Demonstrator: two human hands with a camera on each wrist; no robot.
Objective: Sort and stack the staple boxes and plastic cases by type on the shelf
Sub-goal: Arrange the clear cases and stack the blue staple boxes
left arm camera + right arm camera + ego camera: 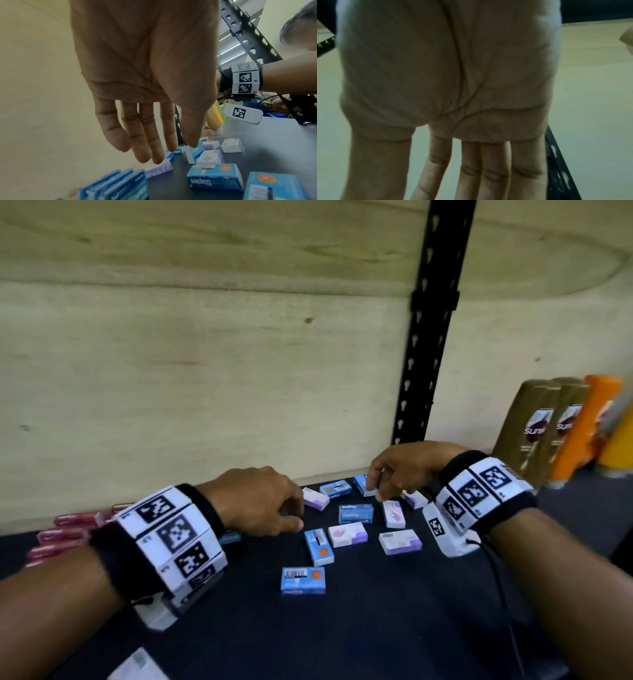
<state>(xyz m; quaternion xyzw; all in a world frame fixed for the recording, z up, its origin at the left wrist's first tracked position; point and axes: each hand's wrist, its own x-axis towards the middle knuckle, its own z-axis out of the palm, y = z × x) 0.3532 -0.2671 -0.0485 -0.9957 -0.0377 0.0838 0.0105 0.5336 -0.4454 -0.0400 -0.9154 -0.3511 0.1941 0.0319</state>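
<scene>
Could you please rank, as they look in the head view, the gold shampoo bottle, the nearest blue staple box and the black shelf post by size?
1. Black shelf post: largest by far.
2. Gold shampoo bottle.
3. Nearest blue staple box: smallest, although it lies closest to the camera.

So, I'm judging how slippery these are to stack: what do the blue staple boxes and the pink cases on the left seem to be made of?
Blue staple boxes: apparently printed cardboard, matte, with folded edges and a barcode label. Pink cases: probably glossy translucent plastic, judging by bright highlights, though they are blurred. Shelf surface: dark and matte.
</scene>
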